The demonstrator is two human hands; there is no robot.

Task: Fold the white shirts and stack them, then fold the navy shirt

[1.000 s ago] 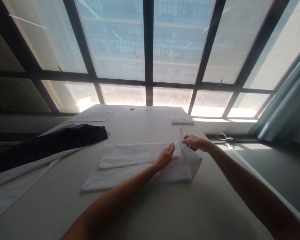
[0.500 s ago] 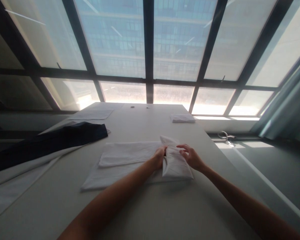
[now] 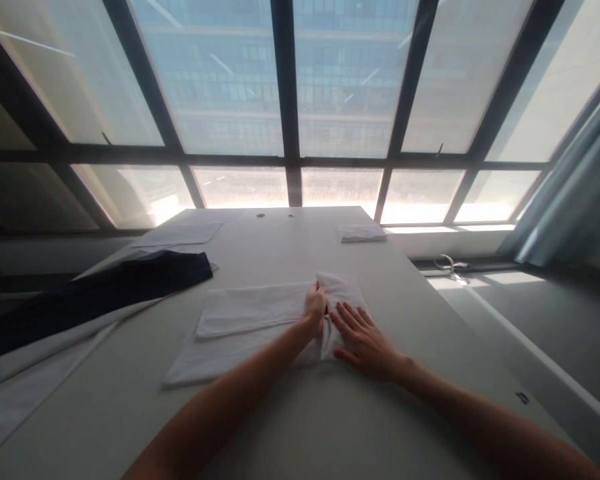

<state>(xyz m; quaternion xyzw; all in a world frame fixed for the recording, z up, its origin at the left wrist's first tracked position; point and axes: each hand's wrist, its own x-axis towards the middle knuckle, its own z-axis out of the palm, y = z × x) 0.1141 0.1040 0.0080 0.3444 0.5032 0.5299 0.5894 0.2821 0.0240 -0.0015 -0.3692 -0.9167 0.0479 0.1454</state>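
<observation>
"Head view: what's hidden from you?"

"My left hand is half curled at the fold of the white cloth, its grip out of sight, so I can't tell if it has hold. My right hand lies flat, fingers spread, on the folded right end, gripping nothing and covering part of the flap."

"And around you?"

"Off to my left, a dark garment over pale fabric, both running out of frame, well apart from the cloth. A small folded cloth sits near the table's far right corner."

"Edges, room?"

"The cloth lies mid-table before me, tabletop showing on all sides; on the right, my right forearm cuts across toward the slanting edge."
</observation>
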